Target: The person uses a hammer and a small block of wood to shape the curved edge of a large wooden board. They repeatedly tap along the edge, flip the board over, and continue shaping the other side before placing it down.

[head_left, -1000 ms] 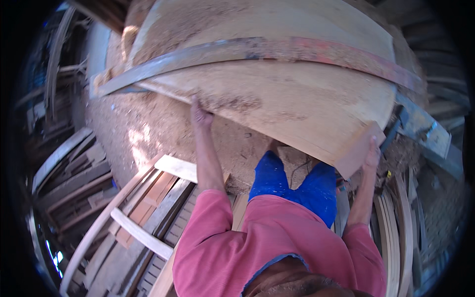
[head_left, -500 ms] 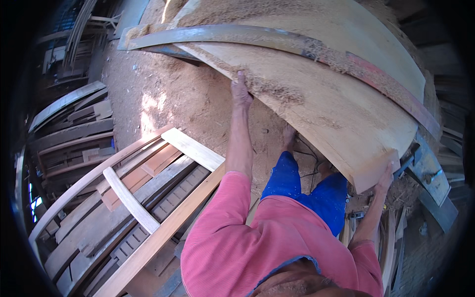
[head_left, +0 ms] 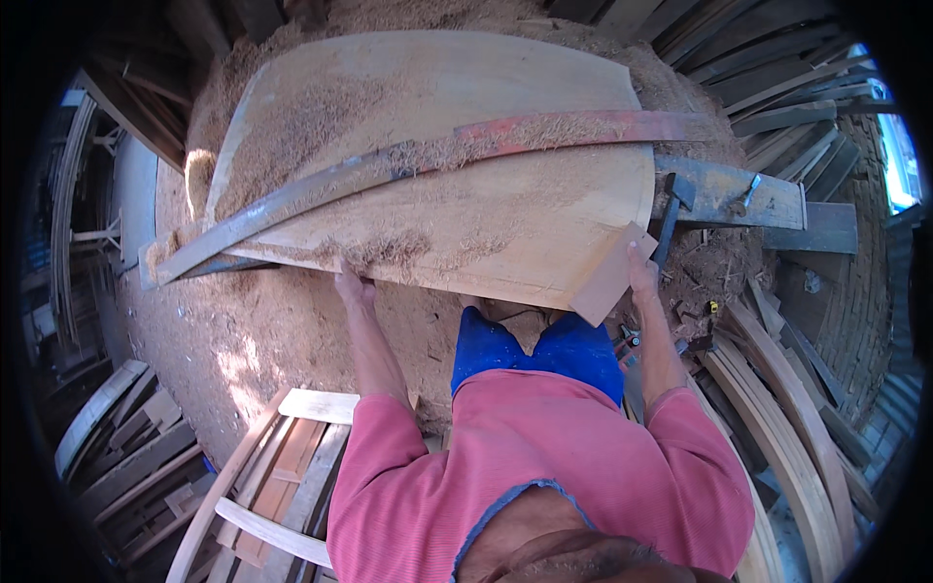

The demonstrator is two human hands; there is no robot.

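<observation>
A wide pale wooden board (head_left: 457,146) with a curved far edge lies in front of me, dusted with sawdust. A long curved metal bar (head_left: 418,160), grey at its left and red at its right, crosses the board. My left hand (head_left: 352,287) grips the board's near edge left of centre. My right hand (head_left: 641,277) holds its near right corner from below. My pink sleeves and blue trousers fill the lower middle of the view.
Sawdust covers the ground (head_left: 262,340) under and around the board. A pale wooden frame (head_left: 292,466) lies at lower left. Curved wooden slats (head_left: 787,428) are stacked at right, more planks (head_left: 117,437) at left. A metal bracket (head_left: 719,189) sits right of the board.
The view has swung so the board now sits level and centred. Both hands keep their grip on its near edge, left hand now lower and nearer my body.
</observation>
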